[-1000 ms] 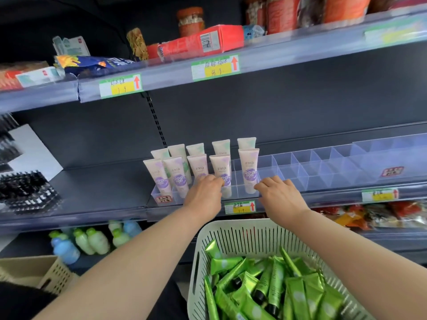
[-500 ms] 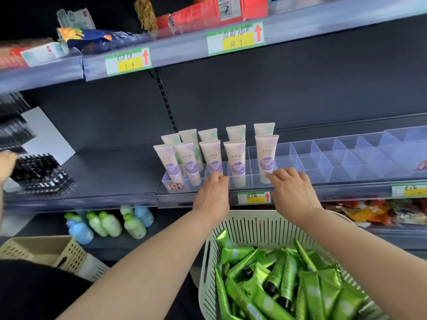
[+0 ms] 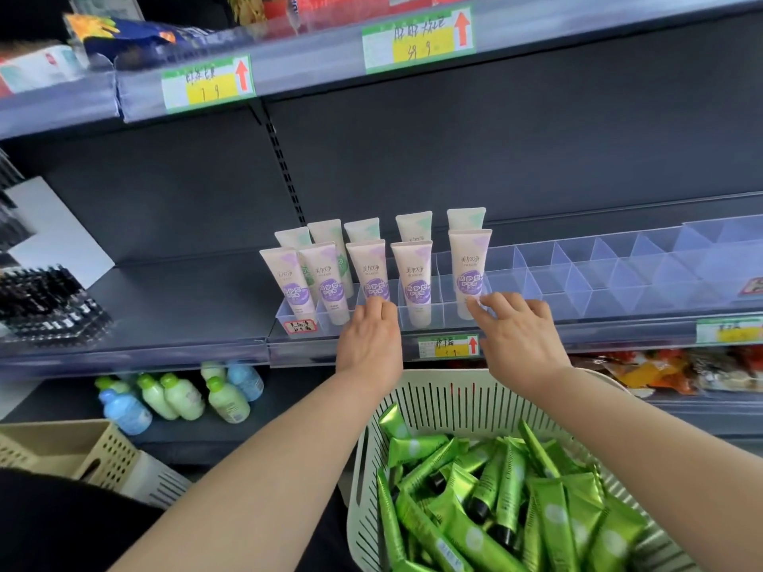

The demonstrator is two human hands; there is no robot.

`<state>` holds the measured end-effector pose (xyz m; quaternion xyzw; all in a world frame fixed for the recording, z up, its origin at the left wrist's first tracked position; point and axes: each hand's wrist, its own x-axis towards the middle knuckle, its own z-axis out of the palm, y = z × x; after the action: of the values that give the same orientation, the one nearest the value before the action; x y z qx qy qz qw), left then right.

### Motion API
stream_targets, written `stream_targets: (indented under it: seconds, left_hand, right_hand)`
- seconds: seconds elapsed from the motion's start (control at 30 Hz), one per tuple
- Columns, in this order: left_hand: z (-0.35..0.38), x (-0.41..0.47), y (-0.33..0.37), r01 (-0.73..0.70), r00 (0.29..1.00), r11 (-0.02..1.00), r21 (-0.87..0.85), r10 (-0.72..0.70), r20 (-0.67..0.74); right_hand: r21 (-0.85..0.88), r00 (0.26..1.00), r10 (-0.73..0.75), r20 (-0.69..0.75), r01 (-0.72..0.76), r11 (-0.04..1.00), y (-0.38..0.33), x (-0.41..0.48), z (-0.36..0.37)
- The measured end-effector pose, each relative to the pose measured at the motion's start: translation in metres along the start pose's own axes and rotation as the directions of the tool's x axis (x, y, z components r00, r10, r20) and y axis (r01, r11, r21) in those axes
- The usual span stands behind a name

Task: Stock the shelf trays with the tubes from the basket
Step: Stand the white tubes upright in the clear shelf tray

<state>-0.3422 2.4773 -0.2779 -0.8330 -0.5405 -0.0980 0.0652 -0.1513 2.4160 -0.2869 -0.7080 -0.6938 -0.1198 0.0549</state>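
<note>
A white slotted basket (image 3: 475,390) sits below me, holding several green tubes (image 3: 495,509). On the middle shelf, a clear divided tray (image 3: 619,282) has two rows of pale tubes with purple labels (image 3: 417,274) standing at its left end; its right compartments are bare. My left hand (image 3: 369,340) is at the tray's front wall below the third tube, with its fingers curled over the rim. My right hand (image 3: 520,336) has spread fingers, and its fingertips touch the tray front at the base of the rightmost tube.
Small green and blue bottles (image 3: 177,396) lie on the lower shelf at the left. A beige basket (image 3: 82,456) stands at the lower left. A black rack of items (image 3: 45,299) occupies the shelf's left end. The upper shelf edge (image 3: 417,39) overhangs, and snack packets (image 3: 681,369) lie at the lower right.
The view has drawn closer and tilted down. Both hands stay at the tray's front. My right hand's fingers have spread a little.
</note>
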Motion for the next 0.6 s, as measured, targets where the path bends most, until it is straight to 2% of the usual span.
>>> stream_targets:
  seconds: [0.17, 0.6]
  left_hand:
    - [0.004, -0.003, -0.002, -0.035, 0.997, 0.998, 0.043, 0.038, -0.064]
    - [0.003, -0.002, -0.014, -0.071, 0.997, 0.988, 0.135, 0.069, 0.016]
  right_hand:
    - [-0.003, 1.0, 0.001, 0.005, -0.001, 1.0, -0.005, 0.003, 0.0]
    - [0.009, 1.0, 0.012, 0.028, -0.012, 1.0, -0.022, 0.011, -0.002]
